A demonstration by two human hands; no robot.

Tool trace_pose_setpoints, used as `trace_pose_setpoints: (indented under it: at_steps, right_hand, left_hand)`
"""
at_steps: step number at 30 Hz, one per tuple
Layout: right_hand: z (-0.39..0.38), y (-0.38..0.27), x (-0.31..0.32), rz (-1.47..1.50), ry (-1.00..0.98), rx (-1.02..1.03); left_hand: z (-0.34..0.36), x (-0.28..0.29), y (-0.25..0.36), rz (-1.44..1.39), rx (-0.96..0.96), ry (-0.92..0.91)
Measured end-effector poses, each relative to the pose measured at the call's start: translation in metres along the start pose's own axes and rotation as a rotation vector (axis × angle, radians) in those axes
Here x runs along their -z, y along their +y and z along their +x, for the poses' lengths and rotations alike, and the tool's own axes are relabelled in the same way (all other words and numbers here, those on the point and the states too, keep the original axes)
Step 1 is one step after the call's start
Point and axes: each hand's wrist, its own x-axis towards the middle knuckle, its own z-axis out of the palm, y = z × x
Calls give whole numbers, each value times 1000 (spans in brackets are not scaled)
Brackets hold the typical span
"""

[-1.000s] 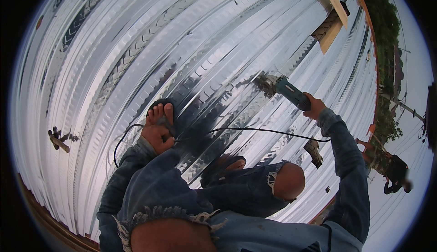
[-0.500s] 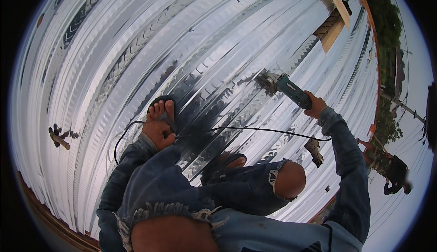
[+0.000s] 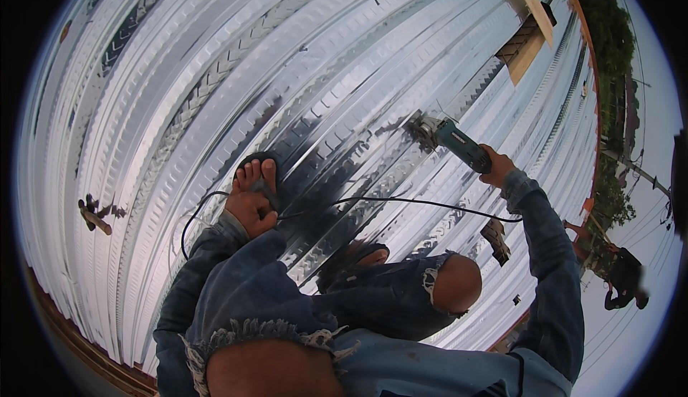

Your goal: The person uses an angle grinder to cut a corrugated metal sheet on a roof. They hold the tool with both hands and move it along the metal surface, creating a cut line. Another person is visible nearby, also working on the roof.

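My right hand (image 3: 495, 167) is wrapped round the rear of a teal angle grinder (image 3: 462, 145). The grinder's head (image 3: 425, 130) is down at the ribbed, shiny metal sheets (image 3: 337, 24); whether its disc touches them I cannot make out. Beside my sandalled left foot (image 3: 256, 175), my left hand (image 3: 252, 212) is closed on a black power cord (image 3: 401, 199). The cord loops out on the left of that hand and runs right toward my right forearm. Both hands stay well apart, with my bent knees below them.
A hammer-like tool with a wooden handle (image 3: 97, 219) lies at the left. A dark bracket-like piece (image 3: 495, 241) rests right of my knee. Wooden boards (image 3: 529, 53) frame an opening at the upper right. Beyond the sheets' right edge, another person (image 3: 623, 279) is visible.
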Motion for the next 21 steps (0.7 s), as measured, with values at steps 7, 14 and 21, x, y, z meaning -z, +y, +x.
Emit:
trace_pose_setpoints:
  at_steps: [7, 14, 21]
  right_hand:
    - [-2, 7, -6, 26, 13, -14]
    - [0, 7, -10, 18, 22, -27]
    - [0, 4, 1, 169, 95, 110]
  left_hand:
    - [3, 4, 0, -40, 105, -173]
    - [1, -3, -2, -18, -25, 35]
    - [2, -3, -2, -1, 22, -13]
